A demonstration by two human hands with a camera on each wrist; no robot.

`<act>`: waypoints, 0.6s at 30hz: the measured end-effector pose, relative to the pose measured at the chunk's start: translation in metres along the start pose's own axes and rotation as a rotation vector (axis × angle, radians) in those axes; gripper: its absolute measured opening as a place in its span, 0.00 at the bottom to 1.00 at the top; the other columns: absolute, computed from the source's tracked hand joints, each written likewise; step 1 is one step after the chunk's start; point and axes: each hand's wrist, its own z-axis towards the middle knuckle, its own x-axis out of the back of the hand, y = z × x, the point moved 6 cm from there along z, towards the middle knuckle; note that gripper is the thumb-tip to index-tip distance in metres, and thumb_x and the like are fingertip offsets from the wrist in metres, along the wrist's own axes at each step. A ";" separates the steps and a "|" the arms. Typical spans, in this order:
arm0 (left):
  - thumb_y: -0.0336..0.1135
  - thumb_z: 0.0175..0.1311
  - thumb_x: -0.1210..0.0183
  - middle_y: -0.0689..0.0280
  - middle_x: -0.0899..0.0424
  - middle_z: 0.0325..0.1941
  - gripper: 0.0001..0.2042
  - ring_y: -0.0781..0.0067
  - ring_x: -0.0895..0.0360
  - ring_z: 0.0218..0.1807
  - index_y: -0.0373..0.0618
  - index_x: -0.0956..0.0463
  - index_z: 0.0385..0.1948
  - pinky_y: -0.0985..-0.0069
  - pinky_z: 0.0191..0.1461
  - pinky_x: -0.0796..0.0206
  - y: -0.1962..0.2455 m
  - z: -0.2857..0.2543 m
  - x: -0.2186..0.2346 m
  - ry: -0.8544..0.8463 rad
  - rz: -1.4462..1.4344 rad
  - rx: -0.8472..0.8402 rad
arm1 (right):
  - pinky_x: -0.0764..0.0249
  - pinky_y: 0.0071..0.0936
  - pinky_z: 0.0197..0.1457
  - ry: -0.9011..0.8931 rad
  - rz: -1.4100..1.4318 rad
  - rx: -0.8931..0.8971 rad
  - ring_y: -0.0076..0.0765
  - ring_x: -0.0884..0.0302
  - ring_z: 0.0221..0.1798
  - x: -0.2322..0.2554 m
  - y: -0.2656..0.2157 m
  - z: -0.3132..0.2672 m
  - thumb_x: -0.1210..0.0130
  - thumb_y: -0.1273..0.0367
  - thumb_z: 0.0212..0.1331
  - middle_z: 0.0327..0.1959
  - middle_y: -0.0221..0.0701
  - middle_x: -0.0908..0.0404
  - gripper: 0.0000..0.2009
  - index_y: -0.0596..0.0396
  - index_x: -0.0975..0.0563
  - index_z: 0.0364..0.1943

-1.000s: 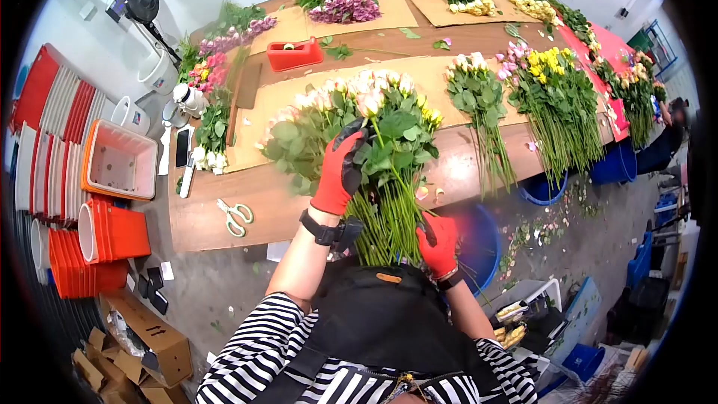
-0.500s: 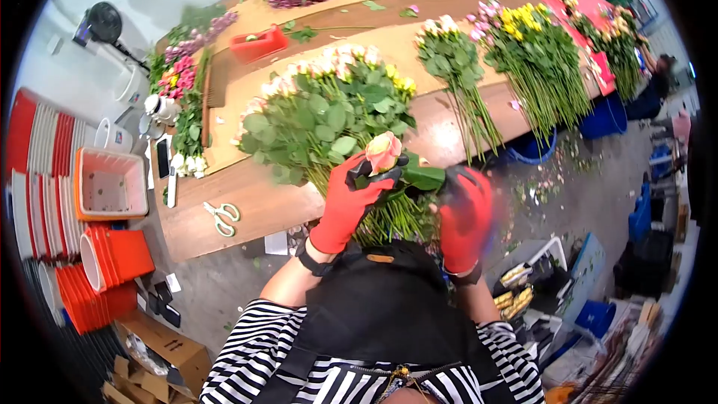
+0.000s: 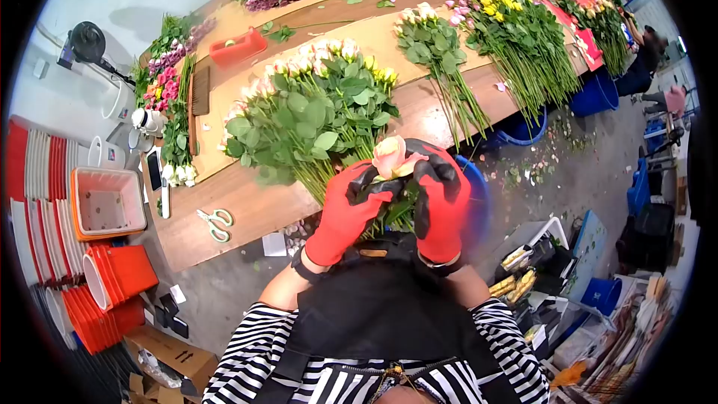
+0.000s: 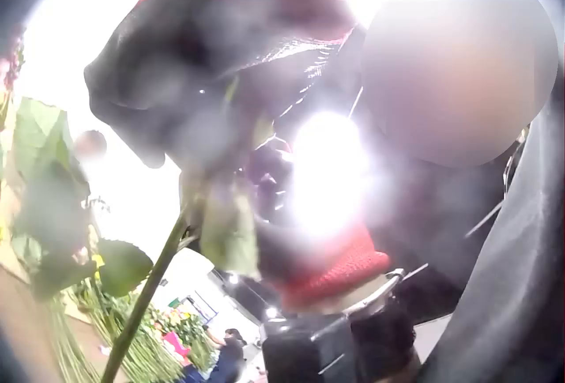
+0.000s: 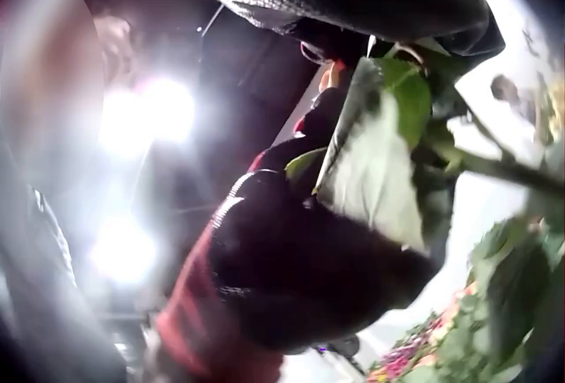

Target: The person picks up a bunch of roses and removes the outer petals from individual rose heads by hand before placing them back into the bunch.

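Observation:
Both hands wear red gloves with black palms. The left hand [image 3: 345,213] curls its fingers round the top of a rose just under its pink-peach bloom [image 3: 390,157]. At the bloom's right side, the right hand [image 3: 443,202] pinches at the outer petals. A green stem [image 4: 146,308] runs down from the left hand in the left wrist view. Leaves [image 5: 375,162] of the rose hang between the gloves in the right wrist view. Behind the hands a large bunch of pale pink roses [image 3: 303,116] lies on the table [image 3: 250,202], stems toward the body.
Scissors [image 3: 215,224] and a phone [image 3: 154,170] lie at the table's left part. A red tape holder [image 3: 238,48] stands farther back. More bunches [image 3: 441,52] lie to the right, with a blue bucket [image 3: 476,194] below the edge. Orange crates [image 3: 108,202] stand at left.
The left hand has come down from the bunch with a single rose. The right hand has risen from the stems to the bloom. The head view has shifted.

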 end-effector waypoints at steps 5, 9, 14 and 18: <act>0.21 0.55 0.38 0.68 0.18 0.41 0.15 0.81 0.23 0.42 0.34 0.23 0.46 0.79 0.49 0.31 -0.006 0.008 -0.010 -0.150 -0.388 0.175 | 0.28 0.23 0.51 0.081 0.226 -0.202 0.24 0.24 0.44 0.016 0.028 0.008 0.53 0.73 0.67 0.42 0.30 0.18 0.11 0.64 0.23 0.47; 0.20 0.47 0.33 0.68 0.18 0.40 0.18 0.79 0.25 0.42 0.35 0.23 0.42 0.78 0.49 0.31 0.003 0.012 -0.002 0.057 -0.162 0.055 | 0.28 0.25 0.51 0.285 0.019 -0.052 0.27 0.23 0.45 0.029 -0.007 0.010 0.46 0.79 0.60 0.49 0.33 0.21 0.12 0.63 0.24 0.49; 0.22 0.40 0.29 0.62 0.21 0.36 0.19 0.70 0.24 0.38 0.36 0.24 0.37 0.75 0.46 0.31 0.011 0.013 -0.009 0.141 0.065 -0.185 | 0.30 0.38 0.59 -0.046 -0.470 0.161 0.46 0.25 0.53 0.008 -0.037 0.006 0.34 0.75 0.45 0.46 0.37 0.19 0.18 0.56 0.21 0.45; 0.22 0.39 0.29 0.60 0.22 0.33 0.16 0.66 0.24 0.34 0.37 0.23 0.33 0.74 0.42 0.31 0.029 0.009 -0.015 0.216 0.245 -0.360 | 0.30 0.42 0.59 -0.010 -0.575 0.249 0.48 0.25 0.51 -0.002 -0.036 0.005 0.30 0.73 0.42 0.45 0.34 0.19 0.17 0.55 0.20 0.40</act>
